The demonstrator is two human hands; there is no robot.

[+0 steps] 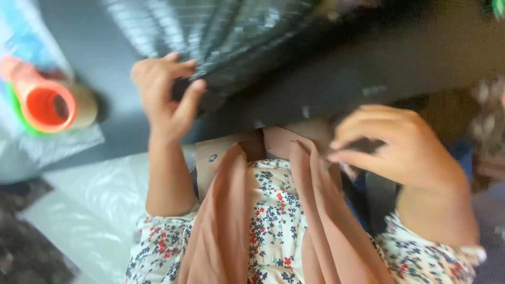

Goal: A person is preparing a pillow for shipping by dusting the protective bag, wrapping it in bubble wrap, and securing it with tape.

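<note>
Two hands grip one dark shiny sheet [236, 47] at the desk [400, 63] edge, left hand [165, 92] pinching it, right hand [405, 152] curled narrow on its border, one orange tape roll [47, 105] well apart at the left.

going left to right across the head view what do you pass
orange roll of tape → left hand pinching the dark pleated sheet → peach scarf over the floral top → right hand at the dark edge

Your left hand [165, 94] pinches shiny dark fabric [221, 42] at the counter [368, 68] edge; your right hand [400, 152] curls beside it.
</note>
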